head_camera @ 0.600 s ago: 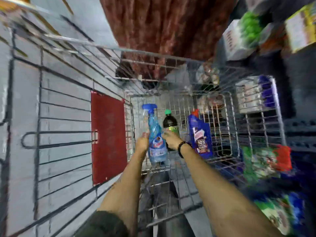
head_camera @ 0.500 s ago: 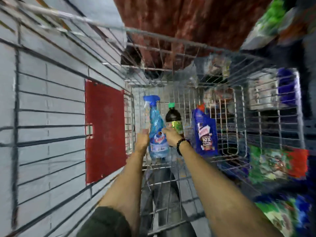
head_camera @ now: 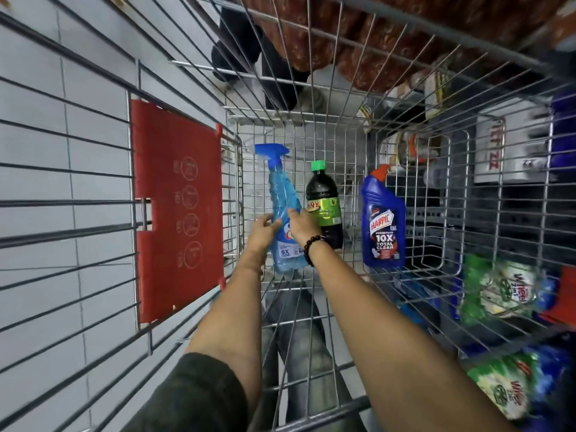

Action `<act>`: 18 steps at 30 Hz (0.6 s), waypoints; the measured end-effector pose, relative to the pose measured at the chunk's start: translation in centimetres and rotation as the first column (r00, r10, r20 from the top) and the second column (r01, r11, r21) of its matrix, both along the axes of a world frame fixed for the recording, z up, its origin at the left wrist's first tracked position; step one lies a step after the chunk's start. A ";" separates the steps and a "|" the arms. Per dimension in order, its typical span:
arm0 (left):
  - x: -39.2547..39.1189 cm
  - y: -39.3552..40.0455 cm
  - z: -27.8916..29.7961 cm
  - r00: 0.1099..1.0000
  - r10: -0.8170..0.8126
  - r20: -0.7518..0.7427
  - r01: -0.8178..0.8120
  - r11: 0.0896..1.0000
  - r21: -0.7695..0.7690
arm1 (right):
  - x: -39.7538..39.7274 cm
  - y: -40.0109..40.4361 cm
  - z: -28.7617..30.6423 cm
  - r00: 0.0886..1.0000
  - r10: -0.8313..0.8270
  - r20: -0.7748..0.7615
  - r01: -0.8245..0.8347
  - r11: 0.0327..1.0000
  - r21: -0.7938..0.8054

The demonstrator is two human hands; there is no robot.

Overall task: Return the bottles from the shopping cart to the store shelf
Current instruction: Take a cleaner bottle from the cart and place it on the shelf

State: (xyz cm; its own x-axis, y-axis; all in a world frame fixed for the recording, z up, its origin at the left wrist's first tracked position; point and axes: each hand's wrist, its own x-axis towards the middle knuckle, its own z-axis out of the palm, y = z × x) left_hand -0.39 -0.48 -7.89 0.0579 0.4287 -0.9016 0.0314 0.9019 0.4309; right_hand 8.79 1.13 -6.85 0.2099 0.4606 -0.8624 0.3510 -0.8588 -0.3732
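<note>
Both hands — left hand [head_camera: 261, 229], right hand [head_camera: 303, 224] — clasp the blue spray bottle [head_camera: 282, 213] inside the cart [head_camera: 311, 132].

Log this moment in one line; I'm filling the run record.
left hand: on spray bottle | right hand: on spray bottle | cart: three bottles inside

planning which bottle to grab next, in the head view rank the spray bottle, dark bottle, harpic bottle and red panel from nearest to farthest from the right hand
1. Spray bottle: right hand is on it, as is the left hand.
2. Dark bottle: just beside the right hand, to its right.
3. Harpic bottle and red panel: opposite sides, too close to call.
</note>
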 end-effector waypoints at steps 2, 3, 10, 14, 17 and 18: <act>-0.5 0.0 0.2 0.999 -0.039 0.010 0.039 0.999 -0.003 | 0.4 -0.2 0.0 1.000 -0.015 -0.004 0.015 1.000 0.002; -0.7 0.0 0.2 0.999 -0.043 0.016 0.044 0.999 -0.002 | 0.6 -0.3 0.0 1.000 -0.030 -0.006 0.030 1.000 0.002; -2.7 0.2 4.5 0.985 -0.134 0.110 0.131 0.991 0.028 | 3.1 -0.9 2.2 0.997 -0.045 -0.059 0.047 0.999 0.026; -3.8 0.9 9.2 0.959 -0.244 0.140 0.231 0.967 0.103 | 4.4 -1.4 8.1 0.963 -0.188 -0.191 0.210 0.972 0.102; -4.0 1.8 14.0 0.921 -0.347 0.178 0.314 0.930 0.188 | 5.3 -2.4 13.9 0.915 -0.237 -0.327 0.286 0.951 0.114; -3.9 2.1 15.7 0.904 -0.384 0.189 0.344 0.915 0.211 | 5.6 -2.8 15.9 0.906 -0.241 -0.347 0.303 0.943 0.136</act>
State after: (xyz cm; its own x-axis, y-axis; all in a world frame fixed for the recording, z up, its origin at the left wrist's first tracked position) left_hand -4.26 1.60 7.84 0.4287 0.4837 -0.7630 0.2295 0.7586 0.6098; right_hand 14.39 -1.69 9.01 0.0754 0.5808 -0.8106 -0.0523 -0.8095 -0.5849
